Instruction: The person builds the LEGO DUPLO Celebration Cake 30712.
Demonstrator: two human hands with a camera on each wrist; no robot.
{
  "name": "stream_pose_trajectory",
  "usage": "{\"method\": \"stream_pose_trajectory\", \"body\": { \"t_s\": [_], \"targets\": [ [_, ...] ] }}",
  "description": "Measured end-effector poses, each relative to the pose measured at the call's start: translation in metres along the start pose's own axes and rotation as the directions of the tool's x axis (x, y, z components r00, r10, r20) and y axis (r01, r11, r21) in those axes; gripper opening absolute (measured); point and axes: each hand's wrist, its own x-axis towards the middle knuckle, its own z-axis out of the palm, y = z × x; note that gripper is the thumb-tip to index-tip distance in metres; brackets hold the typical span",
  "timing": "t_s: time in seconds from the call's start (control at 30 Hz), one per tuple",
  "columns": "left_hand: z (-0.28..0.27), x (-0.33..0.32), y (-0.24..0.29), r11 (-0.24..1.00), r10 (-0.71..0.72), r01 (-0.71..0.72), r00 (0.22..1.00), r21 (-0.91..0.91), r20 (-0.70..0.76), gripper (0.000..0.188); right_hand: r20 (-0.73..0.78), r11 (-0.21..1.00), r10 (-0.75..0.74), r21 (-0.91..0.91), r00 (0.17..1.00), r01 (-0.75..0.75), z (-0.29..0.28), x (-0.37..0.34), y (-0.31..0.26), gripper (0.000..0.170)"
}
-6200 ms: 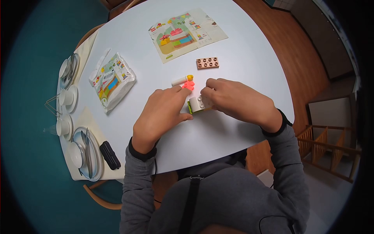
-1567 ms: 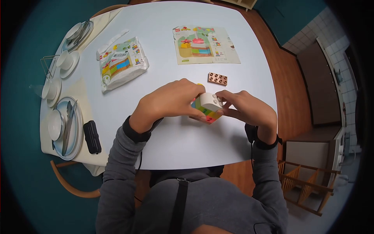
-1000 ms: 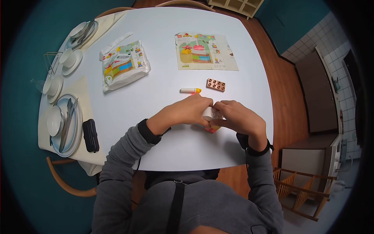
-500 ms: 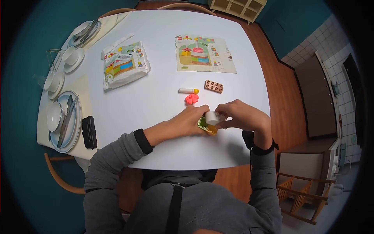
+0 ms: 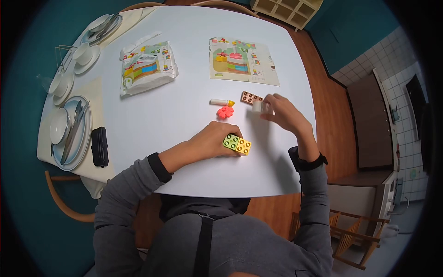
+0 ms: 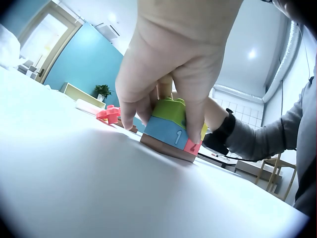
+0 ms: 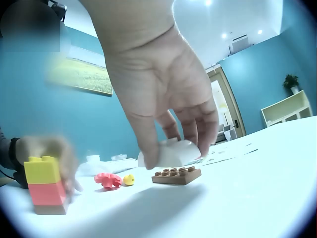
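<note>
My left hand (image 5: 213,140) grips a block stack whose green and yellow bricks (image 5: 236,144) show on top. In the left wrist view a blue brick (image 6: 167,132) marked 1 and a red one sit beneath, over a brown base. My right hand (image 5: 287,113) pinches a white rounded brick (image 5: 258,106) just above the brown studded brick (image 5: 249,97); the right wrist view shows the white brick (image 7: 174,153) over the brown brick (image 7: 177,176). Left of them lie a white candle piece (image 5: 219,102) with a yellow tip and a coral flower-shaped piece (image 5: 225,112).
A printed sheet (image 5: 243,61) lies at the back, with a white printed bag (image 5: 148,68) to its left. Plates (image 5: 85,138), cups (image 5: 83,54) and cutlery stand along the left edge, near a black case (image 5: 99,147).
The white brick has come off the stack in my right hand and moved back to the brown brick. My left hand still holds the stack, with its green and yellow studs now uncovered.
</note>
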Motion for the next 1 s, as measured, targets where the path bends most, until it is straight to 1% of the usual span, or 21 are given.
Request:
{"method": "stream_pose_trajectory", "body": {
  "t_s": [0.07,0.1,0.23,0.33,0.4,0.43,0.5,0.63,0.73,0.8,0.9,0.93,1.0],
  "targets": [
    [-0.001,0.000,0.000,1.000,0.000,0.000,1.000,-0.005,-0.001,0.037,-0.182,0.999,-0.017,0.037,0.983,0.024,-0.002,0.015,0.001,0.037],
    [-0.001,0.000,0.001,1.000,0.001,-0.001,1.000,-0.006,0.002,0.037,-0.223,0.999,-0.012,0.040,0.975,0.021,0.002,0.023,0.003,0.038],
    [0.000,-0.001,0.000,1.000,-0.005,0.005,1.000,0.001,-0.002,0.038,-0.216,0.999,-0.035,0.019,0.976,0.040,0.007,0.042,0.001,0.038],
    [0.001,-0.001,0.001,0.999,0.009,-0.009,1.000,0.038,-0.013,0.038,-0.187,1.000,-0.001,0.009,0.982,0.003,0.007,0.046,-0.005,0.036],
    [0.000,-0.001,0.003,1.000,-0.009,0.009,1.000,-0.003,-0.007,0.038,-0.163,0.998,-0.059,-0.041,0.985,0.053,0.008,0.049,-0.003,0.036],
    [0.000,0.000,0.003,1.000,-0.008,0.008,1.000,-0.005,-0.003,0.038,-0.162,0.998,-0.055,-0.040,0.985,0.049,0.008,0.050,-0.004,0.036],
    [-0.001,0.000,0.003,1.000,-0.018,0.018,1.000,-0.018,0.003,0.038,-0.109,0.999,-0.006,-0.053,0.994,0.000,0.007,0.051,-0.009,0.037],
    [-0.001,0.000,-0.001,1.000,0.013,-0.013,1.000,0.021,0.000,0.036,-0.124,0.997,-0.008,-0.078,0.992,-0.001,0.013,0.054,-0.010,0.037],
    [-0.001,0.002,0.000,1.000,-0.006,0.006,1.000,0.006,0.009,0.036,-0.104,0.995,0.020,-0.091,0.994,-0.030,0.013,0.055,-0.007,0.037],
    [-0.001,0.002,0.001,1.000,-0.001,0.000,1.000,0.025,0.028,0.036,-0.092,0.998,-0.015,-0.068,0.996,0.009,0.012,0.057,-0.004,0.036],
    [0.004,0.007,0.000,1.000,0.011,-0.011,0.999,-0.009,0.034,0.035,-0.064,0.999,-0.010,-0.045,0.998,0.007,0.010,0.055,-0.005,0.038],
    [0.006,0.009,0.000,1.000,0.014,-0.014,0.999,-0.007,0.033,0.035,-0.067,0.999,-0.010,-0.047,0.998,0.006,0.013,0.054,-0.003,0.038],
    [0.007,0.013,0.000,0.999,0.038,-0.039,0.999,0.029,0.029,0.036,-0.164,0.996,-0.077,-0.048,0.983,0.070,0.022,0.054,0.003,0.040]
  ]
}}
